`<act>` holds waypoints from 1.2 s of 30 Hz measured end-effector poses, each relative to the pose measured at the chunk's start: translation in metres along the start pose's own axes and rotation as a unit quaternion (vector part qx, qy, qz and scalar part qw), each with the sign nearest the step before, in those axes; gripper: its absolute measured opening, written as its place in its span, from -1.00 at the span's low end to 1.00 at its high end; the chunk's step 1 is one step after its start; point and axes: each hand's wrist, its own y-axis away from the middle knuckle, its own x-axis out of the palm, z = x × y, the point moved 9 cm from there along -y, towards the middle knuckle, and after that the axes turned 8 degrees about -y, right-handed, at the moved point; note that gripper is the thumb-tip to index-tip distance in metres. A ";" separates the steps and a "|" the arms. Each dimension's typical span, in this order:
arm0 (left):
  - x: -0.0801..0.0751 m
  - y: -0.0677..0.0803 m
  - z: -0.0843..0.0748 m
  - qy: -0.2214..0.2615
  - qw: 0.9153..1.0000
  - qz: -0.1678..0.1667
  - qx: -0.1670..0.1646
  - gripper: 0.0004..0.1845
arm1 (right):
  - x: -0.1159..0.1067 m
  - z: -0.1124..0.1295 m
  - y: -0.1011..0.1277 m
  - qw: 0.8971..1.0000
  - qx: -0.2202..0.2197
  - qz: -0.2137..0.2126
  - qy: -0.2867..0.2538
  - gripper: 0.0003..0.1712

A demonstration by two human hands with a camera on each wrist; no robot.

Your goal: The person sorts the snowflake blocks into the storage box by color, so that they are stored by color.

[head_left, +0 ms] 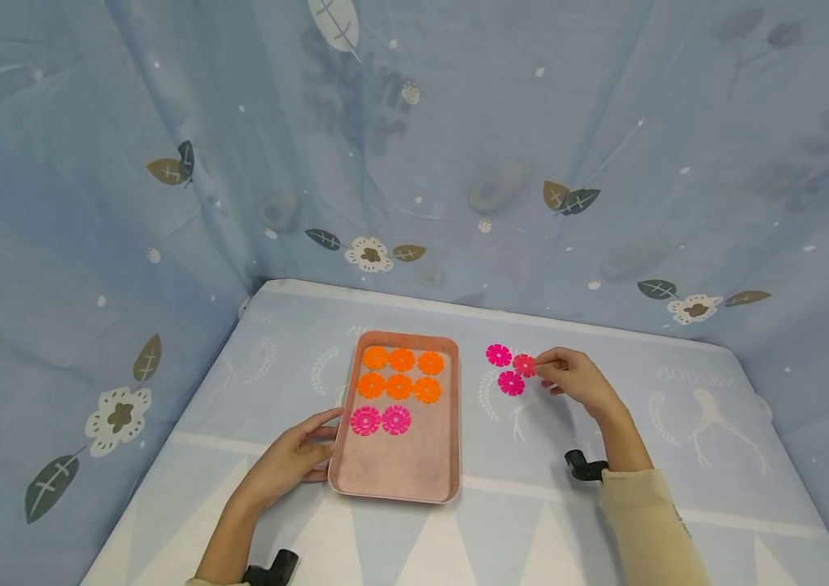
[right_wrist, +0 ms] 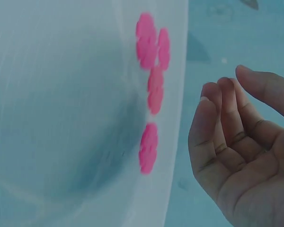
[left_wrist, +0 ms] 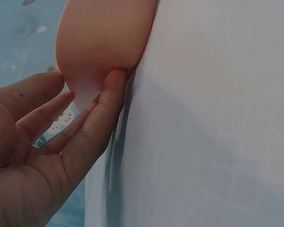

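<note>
- The person's left hand (head_left: pixel 290 462) rests against the left rim of a pink tray (head_left: pixel 399 476), near its front half, fingers straight and loosely spread along the edge; the left wrist view shows the fingertips (left_wrist: pixel 114 80) pressed to the tray's rounded corner, not curled round it.
- Inside the tray lie six orange flower-shaped discs (head_left: pixel 399 373) in two rows of three at the far end, and just in front of them two pink discs (head_left: pixel 381 420) side by side on the left.
- The front half of the tray is bare.
- The right hand (head_left: pixel 577 379) sits on the worktop (head_left: pixel 678 456) to the right of the tray, its fingertips at a red-pink disc (head_left: pixel 524 365), which it seems to touch or lightly pinch; from the head view I cannot tell which.
- In the right wrist view the fingers (right_wrist: pixel 222 123) are gently bent and loose, closed on nothing I can make out.
- Two more pink discs lie flat on the worktop right beside that one: one further off (head_left: pixel 498 355) and one nearer (head_left: pixel 511 382), all three close together.
- A pale sleeve (head_left: pixel 648 521) covers the right forearm.
- Blue cloth printed with leaves and flowers (head_left: pixel 414 163) hangs behind and to both sides.
</note>
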 end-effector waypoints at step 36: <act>0.000 0.000 0.000 0.000 1.000 -0.001 -0.003 -0.40 | -0.044 -0.070 -0.028 0.986 0.124 -0.073 0.089 -0.50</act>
